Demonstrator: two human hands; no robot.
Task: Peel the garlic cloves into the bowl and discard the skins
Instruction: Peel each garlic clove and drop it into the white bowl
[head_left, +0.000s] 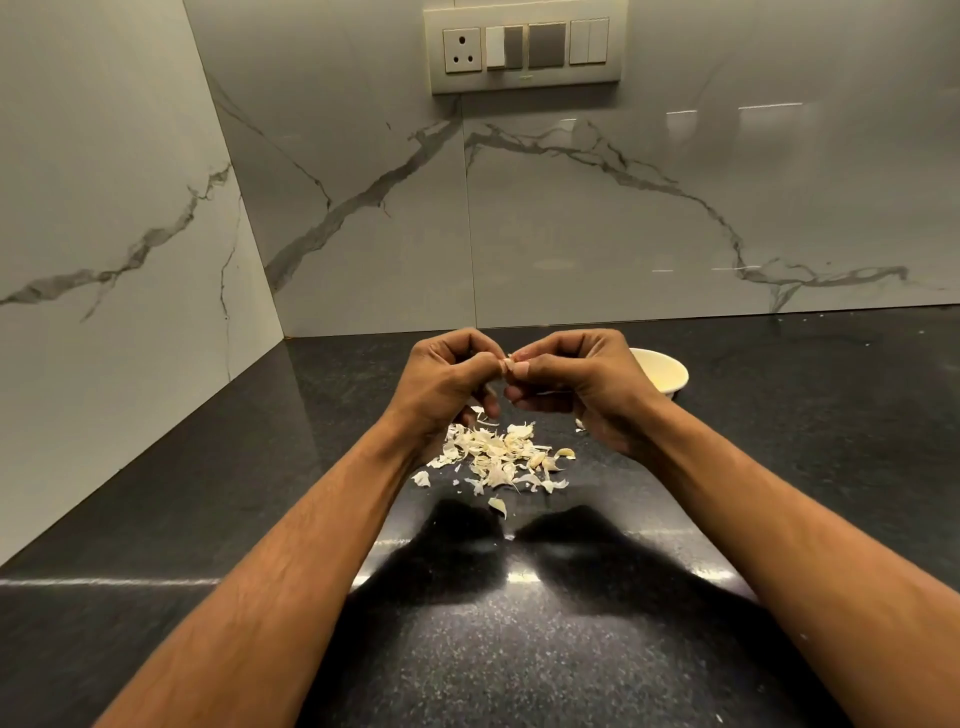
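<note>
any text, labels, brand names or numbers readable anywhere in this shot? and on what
No text can be read here.
Switch plate: a tiny dark mark on its lower edge, maybe a brand, too small to read.
Bowl: plain, no print on the part that shows.
Counter and marble wall: only veins and speckles, no writing.

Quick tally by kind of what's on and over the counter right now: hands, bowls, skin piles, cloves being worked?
Hands: 2, the left hand and right hand, both pinching the clove
Garlic clove in the hands: 1, mostly hidden
Bowl: 1, contents hidden
Pile of skins on the counter: 1, pieces too many to count
Total: 5
</note>
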